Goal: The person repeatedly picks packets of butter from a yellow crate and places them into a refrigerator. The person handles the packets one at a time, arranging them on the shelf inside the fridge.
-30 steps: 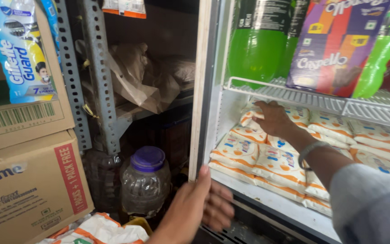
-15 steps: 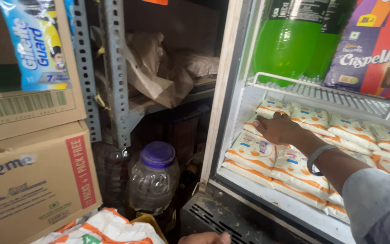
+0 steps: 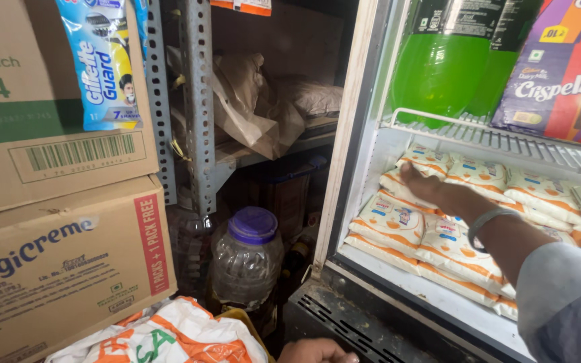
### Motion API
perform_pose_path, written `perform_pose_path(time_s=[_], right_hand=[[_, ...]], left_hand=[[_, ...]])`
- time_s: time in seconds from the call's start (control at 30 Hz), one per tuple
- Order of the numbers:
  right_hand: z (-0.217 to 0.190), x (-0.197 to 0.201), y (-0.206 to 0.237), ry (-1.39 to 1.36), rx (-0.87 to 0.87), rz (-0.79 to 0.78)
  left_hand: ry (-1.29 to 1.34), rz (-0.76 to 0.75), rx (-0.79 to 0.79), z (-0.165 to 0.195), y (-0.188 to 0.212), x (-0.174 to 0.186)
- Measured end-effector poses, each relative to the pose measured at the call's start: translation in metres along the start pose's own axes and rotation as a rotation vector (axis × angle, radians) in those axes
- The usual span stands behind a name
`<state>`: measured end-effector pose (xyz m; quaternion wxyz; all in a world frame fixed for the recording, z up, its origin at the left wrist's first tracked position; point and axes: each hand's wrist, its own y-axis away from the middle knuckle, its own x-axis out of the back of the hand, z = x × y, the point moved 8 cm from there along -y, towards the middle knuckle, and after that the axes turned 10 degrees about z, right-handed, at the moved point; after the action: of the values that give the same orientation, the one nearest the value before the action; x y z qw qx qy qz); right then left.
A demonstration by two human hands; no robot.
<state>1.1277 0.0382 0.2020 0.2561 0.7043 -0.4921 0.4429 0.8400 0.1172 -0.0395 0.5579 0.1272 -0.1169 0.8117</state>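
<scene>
My right hand reaches into an open fridge and rests flat on a stack of white and orange milk pouches on the lower shelf; a metal bangle sits on the wrist. The fingers lie on the pouches without closing around one. My left hand shows only as knuckles at the bottom edge, beside a white and orange sack; what it holds is hidden.
A wire shelf above carries green bottles and a purple box. Left of the fridge stand a clear jar with purple lid, a grey metal rack and stacked cardboard cartons.
The view has shifted closer and to the right. My left hand dropped from mid-frame to the bottom edge. My right hand stays on the pouches.
</scene>
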Motion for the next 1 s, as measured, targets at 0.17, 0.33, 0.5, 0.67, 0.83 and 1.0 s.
perform_pose_path(time_s=[0.17,0.33,0.5,0.67,0.83,1.0], right_hand=[[-0.003,0.025,0.008,-0.023,0.057,0.327],[-0.028,0.011,0.084,0.014,0.276,0.604],[-0.082,-0.005,0.208,-0.259,0.659,0.728],[-0.145,-0.041,0.305,-0.505,0.945,0.457],[-0.204,-0.092,0.395,-0.776,1.01,0.08],[-0.245,-0.141,0.5,-0.985,0.861,-0.345]], left_hand=[[0.267,0.121,-0.015,0.045,0.019,0.027],[0.379,0.216,0.023,0.081,0.027,0.057],[0.321,0.442,-0.279,0.129,0.048,0.107],[0.0,0.681,-0.379,0.144,0.102,0.16],[-0.32,0.827,-0.33,0.145,0.199,0.214],[-0.442,0.866,-0.139,0.143,0.347,0.263]])
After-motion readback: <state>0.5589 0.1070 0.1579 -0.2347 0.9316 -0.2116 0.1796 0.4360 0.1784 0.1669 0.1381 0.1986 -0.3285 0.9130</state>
